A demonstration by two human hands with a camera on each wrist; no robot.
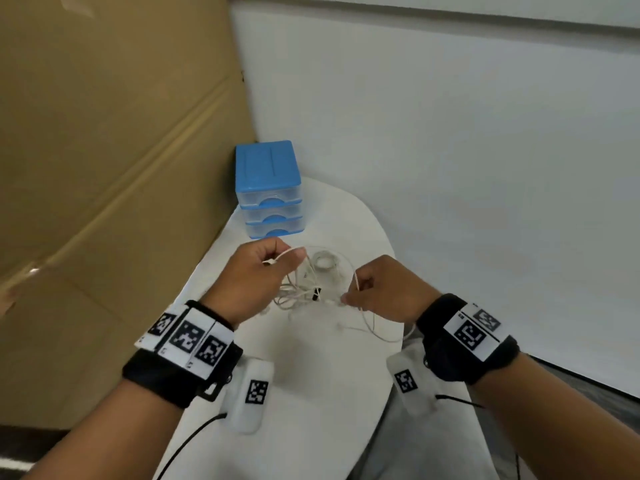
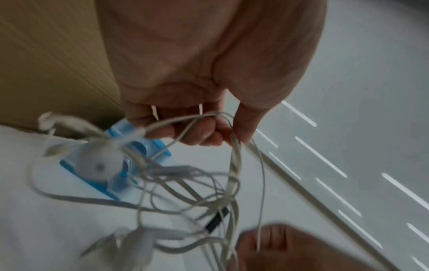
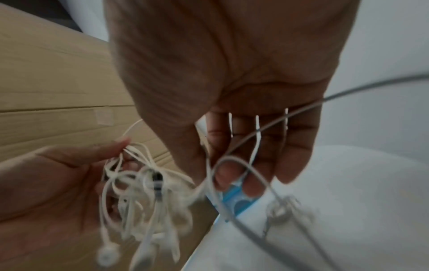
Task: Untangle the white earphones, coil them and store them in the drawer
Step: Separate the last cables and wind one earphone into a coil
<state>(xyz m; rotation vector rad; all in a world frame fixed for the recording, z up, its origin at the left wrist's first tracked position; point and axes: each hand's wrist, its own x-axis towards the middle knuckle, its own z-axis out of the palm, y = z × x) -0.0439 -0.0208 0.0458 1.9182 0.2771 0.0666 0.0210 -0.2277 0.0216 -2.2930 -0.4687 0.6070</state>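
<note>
Hands point(image 1: 256, 275) pinching tangled earphones point(image 1: 304, 289); markings unreadable.

Left grip point(image 1: 258, 271) and right grip point(image 1: 381, 289) raised, fingers curled.

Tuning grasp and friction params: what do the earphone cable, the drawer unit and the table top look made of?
Earphones: thin white cable, probably rubbery plastic sheath, matte; it droops in soft loops between the left hand and the right hand.
Drawer unit: moulded plastic, opaque blue top and handles, clear drawer fronts that show the inside.
Table: smooth white top, faint sheen; laminate or painted, can't tell.
</note>
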